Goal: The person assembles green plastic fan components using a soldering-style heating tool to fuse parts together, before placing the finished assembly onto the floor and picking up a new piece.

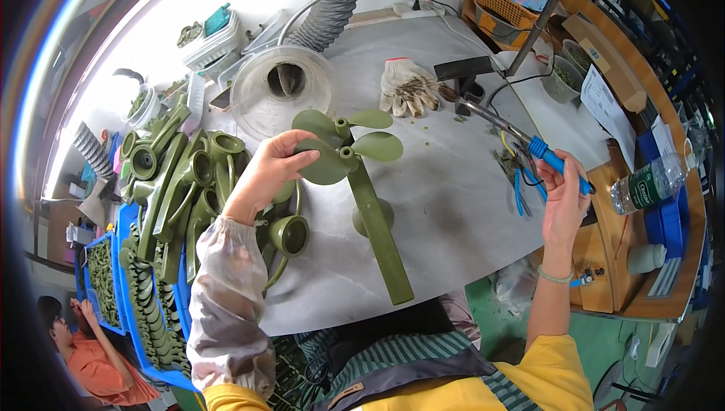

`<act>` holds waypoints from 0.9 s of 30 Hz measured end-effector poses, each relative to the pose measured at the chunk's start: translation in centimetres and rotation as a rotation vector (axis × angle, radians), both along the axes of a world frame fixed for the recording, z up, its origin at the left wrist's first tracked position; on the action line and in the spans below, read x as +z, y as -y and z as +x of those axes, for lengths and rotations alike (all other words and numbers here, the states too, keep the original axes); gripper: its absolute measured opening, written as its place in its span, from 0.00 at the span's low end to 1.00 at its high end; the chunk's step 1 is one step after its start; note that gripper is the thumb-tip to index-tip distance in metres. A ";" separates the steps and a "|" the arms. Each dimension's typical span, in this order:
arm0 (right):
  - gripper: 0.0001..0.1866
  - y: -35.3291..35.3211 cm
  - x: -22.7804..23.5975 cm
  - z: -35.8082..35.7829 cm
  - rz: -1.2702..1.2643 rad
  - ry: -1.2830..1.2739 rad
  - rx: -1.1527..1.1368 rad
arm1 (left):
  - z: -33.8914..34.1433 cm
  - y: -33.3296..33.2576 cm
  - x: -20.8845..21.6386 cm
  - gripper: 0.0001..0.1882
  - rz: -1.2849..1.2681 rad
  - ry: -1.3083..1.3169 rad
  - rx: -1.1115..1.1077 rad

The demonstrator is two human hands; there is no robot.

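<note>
My left hand (270, 171) pinches a rounded blade of a dark green plastic propeller (380, 146) between thumb and fingers. Two small hubs show among its blades. A long flat green arm (381, 237) reaches from the propeller toward the near table edge, with a round part partly hidden behind it. On the right, my right hand (560, 199) is closed round the blue handle of a soldering iron (557, 162). The iron's metal shaft points up and left, toward a dark stand (470, 82). More green plastic parts (200, 177) with round cups lie piled left of my left hand.
A clear funnel-like hood (249, 97) on a grey hose stands at the back. A soiled work glove (408, 88), blue-handled pliers (519, 192) and a bottle (648, 184) lie to the right. Blue crates (162, 362) of green parts and another person (102, 362) are at left.
</note>
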State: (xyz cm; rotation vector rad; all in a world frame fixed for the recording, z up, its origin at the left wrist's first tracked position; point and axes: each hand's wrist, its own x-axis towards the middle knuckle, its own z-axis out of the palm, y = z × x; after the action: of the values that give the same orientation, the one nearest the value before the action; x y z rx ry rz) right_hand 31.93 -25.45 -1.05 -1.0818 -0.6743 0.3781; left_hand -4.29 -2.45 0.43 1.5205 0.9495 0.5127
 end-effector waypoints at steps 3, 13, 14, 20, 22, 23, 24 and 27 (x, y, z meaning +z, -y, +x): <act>0.14 0.3 0.2 -0.1 -0.007 -0.010 -0.025 | 0.4 0.0 0.2 0.15 -0.017 -0.008 0.025; 0.15 2.7 1.0 0.6 0.012 -0.042 -0.038 | 0.7 -0.6 0.6 0.13 -0.005 0.020 -0.062; 0.15 2.9 1.1 0.7 0.012 -0.043 -0.046 | 0.6 -0.7 0.4 0.13 -0.018 0.032 -0.062; 0.16 4.8 1.9 0.6 -0.002 -0.066 -0.106 | 0.6 -1.0 0.7 0.14 0.020 -0.091 -0.030; 0.17 5.5 2.2 0.4 -0.012 -0.062 -0.133 | 0.5 -1.2 0.6 0.14 0.012 -0.090 -0.041; 0.16 5.9 2.3 0.1 -0.029 -0.058 -0.147 | 0.4 -1.3 0.5 0.15 0.007 -0.089 -0.050; 0.16 6.2 2.5 0.0 -0.045 -0.053 -0.163 | 0.4 -1.6 0.3 0.15 0.003 -0.101 -0.050; 0.15 7.1 2.8 -1.1 -0.068 -0.050 -0.173 | 0.6 -1.7 0.0 0.16 0.007 -0.118 -0.023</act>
State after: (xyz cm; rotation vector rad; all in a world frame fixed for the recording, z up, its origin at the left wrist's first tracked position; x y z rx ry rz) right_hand 30.80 -32.53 1.80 -1.1821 -0.5226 0.2792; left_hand -3.69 -0.76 0.44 1.5798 1.0210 0.4136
